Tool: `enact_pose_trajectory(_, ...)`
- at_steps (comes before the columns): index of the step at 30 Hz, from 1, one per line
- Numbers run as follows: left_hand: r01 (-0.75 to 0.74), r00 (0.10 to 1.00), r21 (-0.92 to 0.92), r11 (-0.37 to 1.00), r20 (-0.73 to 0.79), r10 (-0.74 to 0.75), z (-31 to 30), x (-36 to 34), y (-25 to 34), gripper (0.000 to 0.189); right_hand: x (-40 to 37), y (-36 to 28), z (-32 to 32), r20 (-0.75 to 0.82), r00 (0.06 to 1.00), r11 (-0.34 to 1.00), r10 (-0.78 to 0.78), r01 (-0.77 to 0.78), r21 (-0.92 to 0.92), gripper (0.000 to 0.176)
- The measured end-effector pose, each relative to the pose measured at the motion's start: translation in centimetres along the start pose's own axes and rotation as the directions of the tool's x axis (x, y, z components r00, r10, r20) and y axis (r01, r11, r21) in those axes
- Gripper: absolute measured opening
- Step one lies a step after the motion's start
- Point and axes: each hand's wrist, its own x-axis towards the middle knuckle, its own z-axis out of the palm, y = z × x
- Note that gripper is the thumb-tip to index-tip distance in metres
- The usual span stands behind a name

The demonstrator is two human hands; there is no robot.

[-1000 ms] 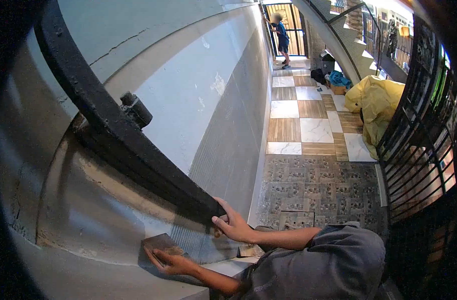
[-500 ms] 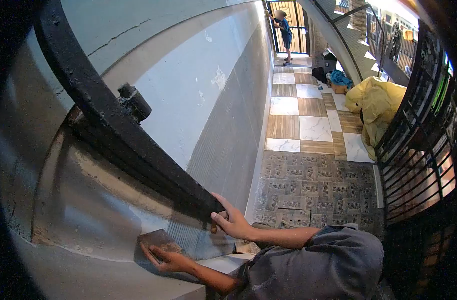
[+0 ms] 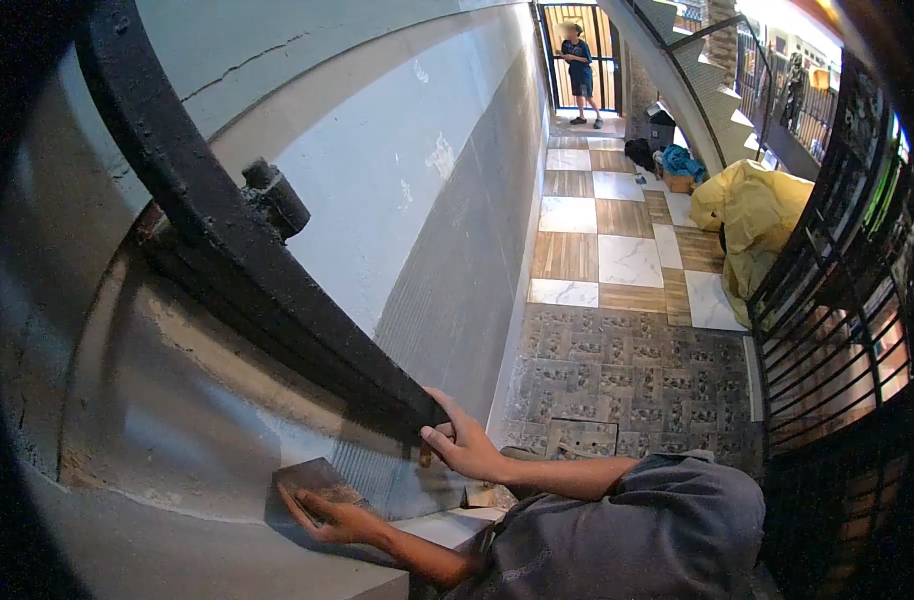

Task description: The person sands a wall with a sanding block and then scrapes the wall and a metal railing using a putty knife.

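Two hands are working at a pale, ridged wall (image 3: 447, 240) beside a checkered floor (image 3: 629, 260).
The distant person (image 3: 578, 75), reaching toward the gate (image 3: 609, 80) earlier, is now facing this way; the left hand (image 3: 342, 520) is resting on the dark panel (image 3: 322, 482) against the wall, fingers partly open, while the right hand's (image 3: 467, 445) fingers are clasping the black rail's (image 3: 267, 285) lower end.

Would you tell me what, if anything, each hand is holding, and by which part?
The left hand holds a flat, dark rectangular piece by its lower side; the right hand grips the black metal bar at its lower end.
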Motion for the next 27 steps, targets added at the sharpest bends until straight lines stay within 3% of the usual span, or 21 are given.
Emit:
enact_pose_trajectory(7,0.017,1.000,0.031,0.999,-0.004,-0.017,0.0,0.0,0.0,0.039,0.0,-0.3,0.0,-0.002,1.000,1.000,0.011,-0.011,-0.015,0.055)
enact_pose_trajectory(12,-0.053,0.998,0.054,0.997,-0.014,0.053,-0.1,0.0,-0.9,0.041,0.1,0.2,-0.1,-0.003,1.000,1.000,0.024,-0.024,-0.007,0.054)
enact_pose_trajectory(21,-0.027,1.000,0.042,0.999,0.001,0.027,-0.1,0.0,-0.7,0.040,0.1,-0.2,-0.1,0.001,0.999,0.998,-0.054,0.054,-0.043,0.055)
enact_pose_trajectory(23,-0.023,1.000,0.024,0.999,0.003,0.023,0.1,-0.1,0.2,0.040,-0.2,-1.4,-0.2,0.036,0.998,0.998,0.056,-0.056,-0.005,0.055)
enact_pose_trajectory(27,-0.089,0.995,0.059,0.994,-0.038,0.091,0.2,0.0,0.0,0.035,-0.1,-1.3,-0.2,0.054,0.997,0.999,0.053,-0.053,0.004,0.056)
